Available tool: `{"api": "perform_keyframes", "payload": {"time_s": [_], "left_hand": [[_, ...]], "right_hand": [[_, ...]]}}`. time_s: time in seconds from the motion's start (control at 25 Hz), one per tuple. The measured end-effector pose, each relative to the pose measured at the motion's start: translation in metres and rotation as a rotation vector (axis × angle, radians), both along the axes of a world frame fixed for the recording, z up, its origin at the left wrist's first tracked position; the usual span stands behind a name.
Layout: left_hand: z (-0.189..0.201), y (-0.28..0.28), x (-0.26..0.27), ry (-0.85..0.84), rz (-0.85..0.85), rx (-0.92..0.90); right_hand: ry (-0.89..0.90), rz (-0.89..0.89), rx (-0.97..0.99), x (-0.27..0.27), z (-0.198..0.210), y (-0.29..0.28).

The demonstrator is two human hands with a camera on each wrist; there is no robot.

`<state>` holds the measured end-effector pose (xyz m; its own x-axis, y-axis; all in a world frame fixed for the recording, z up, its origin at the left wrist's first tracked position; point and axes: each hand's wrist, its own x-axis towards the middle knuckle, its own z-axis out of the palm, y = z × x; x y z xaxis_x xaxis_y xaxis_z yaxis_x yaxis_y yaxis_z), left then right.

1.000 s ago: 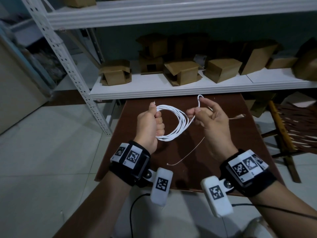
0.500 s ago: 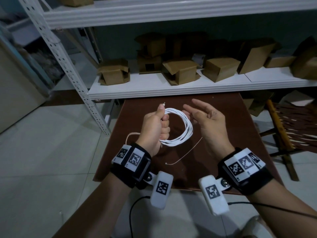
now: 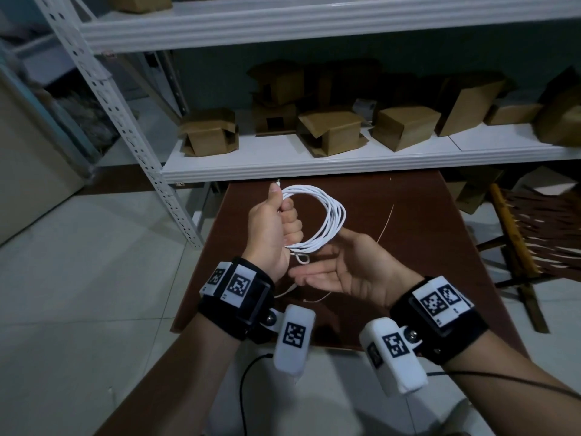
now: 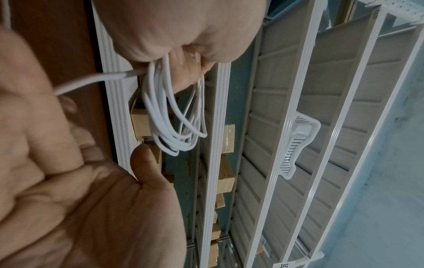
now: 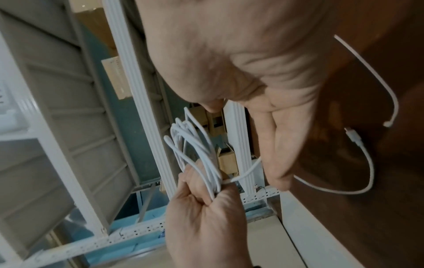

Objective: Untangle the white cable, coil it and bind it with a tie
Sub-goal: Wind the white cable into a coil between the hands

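Note:
My left hand (image 3: 279,225) grips the white cable (image 3: 330,212), wound into a coil of several loops, in its fist above the brown table (image 3: 434,253). In the left wrist view the loops (image 4: 174,119) hang out of the fist. The cable's loose tail drops from the fist, and its connector (image 5: 353,137) lies near the table top. My right hand (image 3: 333,272) is open, palm up, just under the coil and holding nothing. A thin pale tie (image 3: 386,220) lies on the table, partly hidden behind the right hand.
A white metal shelf (image 3: 345,165) with several cardboard boxes (image 3: 333,130) runs along the table's far edge. Its perforated post (image 3: 141,146) stands at the left. A wooden chair (image 3: 515,234) is at the right. Pale tiled floor surrounds the table.
My right hand let go of the cable loop, dropped and turned palm up beneath the coil. The left hand kept its grip on the coil, and the tail now hangs loose.

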<state>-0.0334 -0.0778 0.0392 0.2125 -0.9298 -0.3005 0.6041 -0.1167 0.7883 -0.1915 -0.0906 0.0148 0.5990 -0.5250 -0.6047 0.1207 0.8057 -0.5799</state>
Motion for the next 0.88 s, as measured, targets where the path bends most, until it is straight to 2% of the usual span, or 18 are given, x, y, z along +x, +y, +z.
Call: {"api": "perform_keyframes", "payload": {"time_s": [0.04,0.12,0.24,0.32,0.52,0.76,0.88], "left_hand": [[0.000,0.000,0.001,0.005,0.002,0.005],[-0.002,-0.001,0.002,-0.009,0.008,0.019],[-0.003,-0.002,0.007,-0.111,0.032,0.039],[-0.003,-0.002,0.009,-0.186,0.037,0.029],[0.000,0.000,0.008,-0.237,0.004,-0.011],[0.000,0.001,0.007,-0.242,-0.002,-0.014],[0.000,0.000,0.009,-0.230,0.008,-0.009]], "right_hand": [[-0.049,-0.042,0.021,0.001,-0.001,0.001],[-0.106,-0.234,-0.019,0.005,-0.003,0.000],[-0.069,-0.577,-0.221,0.000,-0.005,-0.008],[-0.034,-0.683,-0.346,-0.009,0.002,-0.013],[-0.023,-0.682,-0.416,-0.017,0.012,-0.015],[-0.100,-0.486,-0.237,-0.023,0.018,-0.015],[-0.033,-0.438,-0.366,-0.024,0.022,-0.010]]}}
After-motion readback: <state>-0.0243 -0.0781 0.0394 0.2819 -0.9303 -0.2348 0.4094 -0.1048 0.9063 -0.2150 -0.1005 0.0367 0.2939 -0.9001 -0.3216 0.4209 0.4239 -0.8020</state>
